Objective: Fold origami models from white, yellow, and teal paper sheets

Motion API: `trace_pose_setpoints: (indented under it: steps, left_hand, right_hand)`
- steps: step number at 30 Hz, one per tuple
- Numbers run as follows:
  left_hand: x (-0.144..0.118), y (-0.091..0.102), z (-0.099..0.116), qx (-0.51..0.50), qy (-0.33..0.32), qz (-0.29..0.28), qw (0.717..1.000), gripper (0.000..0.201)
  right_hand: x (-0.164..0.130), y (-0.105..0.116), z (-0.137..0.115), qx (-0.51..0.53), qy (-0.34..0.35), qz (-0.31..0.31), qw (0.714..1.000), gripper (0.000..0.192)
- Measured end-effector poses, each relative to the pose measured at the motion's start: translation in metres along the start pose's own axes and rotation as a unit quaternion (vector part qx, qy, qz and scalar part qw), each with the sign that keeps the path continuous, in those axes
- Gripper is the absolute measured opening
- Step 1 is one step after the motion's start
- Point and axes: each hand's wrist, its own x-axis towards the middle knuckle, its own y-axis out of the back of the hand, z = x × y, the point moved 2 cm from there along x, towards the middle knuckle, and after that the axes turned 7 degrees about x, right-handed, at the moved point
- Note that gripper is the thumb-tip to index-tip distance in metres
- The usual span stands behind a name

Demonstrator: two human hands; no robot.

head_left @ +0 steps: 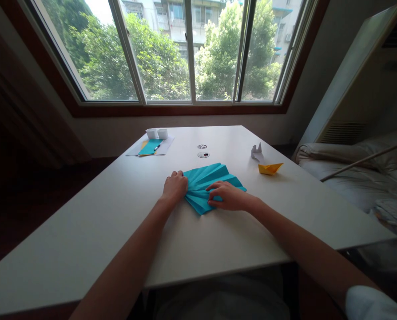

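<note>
I have both hands down on the pleated turquoise paper sheet, which lies fanned out near the middle of the white table, a little toward the near edge. My left hand is curled into a loose fist and presses the gathered left end of the pleats; its grip looks clenched on the paper's edge, though I cannot see the fingertips. My right hand lies flat over the lower right folds, fingers pinching a crease rather than lifting anything. Judging by the many sharp ridges already spreading toward the far edge, most of the accordion folding looks done, and the nearest folds under my palms appear to be the part left to set. Toward the far right corner stand a small white folded paper crane and a yellow paper boat, apart from my work. At the far left edge lie loose paper sheets and two small white boxes.
</note>
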Motion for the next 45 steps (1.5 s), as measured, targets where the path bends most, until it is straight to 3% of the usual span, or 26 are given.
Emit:
trace_pose_setpoints:
  steps: [4, 8, 14, 18, 23, 26, 33, 36, 40, 42, 45]
  left_hand:
    - [0.004, -0.005, 0.005, -0.079, -0.068, -0.005, 0.995, 0.034]
    - [0.002, -0.009, 0.011, -0.118, -0.086, -0.014, 0.989, 0.032]
    - [-0.007, -0.016, 0.022, -0.147, -0.119, -0.116, 0.975, 0.071]
    - [-0.009, -0.016, 0.021, -0.128, -0.120, -0.134, 0.975, 0.078]
    - [-0.012, -0.014, 0.019, -0.118, -0.113, -0.129, 0.978, 0.078]
    - [-0.014, -0.013, 0.019, -0.113, -0.108, -0.125, 0.980, 0.078]
    - [-0.012, -0.014, 0.010, -0.134, -0.113, -0.128, 0.976, 0.077]
    - [-0.009, -0.008, 0.007, -0.150, -0.094, -0.100, 0.979, 0.070]
    - [-0.009, 0.016, 0.015, -0.198, -0.062, 0.052, 0.977, 0.052]
    - [-0.010, 0.030, 0.025, -0.262, -0.058, 0.116, 0.956, 0.045]
    - [-0.014, 0.042, 0.041, -0.417, -0.057, 0.114, 0.900, 0.050]
  right_hand:
    - [0.000, -0.004, -0.004, 0.071, 0.055, -0.045, 0.995, 0.018]
    - [-0.001, -0.006, -0.003, 0.078, 0.043, -0.027, 0.996, 0.019]
    - [-0.002, 0.012, 0.014, 0.012, -0.005, 0.011, 1.000, 0.024]
    - [-0.018, 0.049, 0.055, -0.087, -0.133, 0.146, 0.976, 0.031]
    - [-0.066, 0.090, 0.114, -0.235, -0.326, 0.286, 0.870, 0.047]
    - [-0.090, 0.097, 0.137, -0.248, -0.403, 0.285, 0.834, 0.047]
    - [-0.100, 0.093, 0.147, -0.211, -0.496, 0.207, 0.816, 0.029]
    - [-0.094, 0.099, 0.138, -0.195, -0.479, 0.228, 0.825, 0.024]
    - [-0.069, 0.099, 0.110, -0.120, -0.338, 0.301, 0.884, 0.024]
    - [-0.051, 0.089, 0.089, -0.067, -0.237, 0.320, 0.915, 0.020]
    - [-0.023, 0.064, 0.055, 0.038, -0.126, 0.307, 0.942, 0.012]
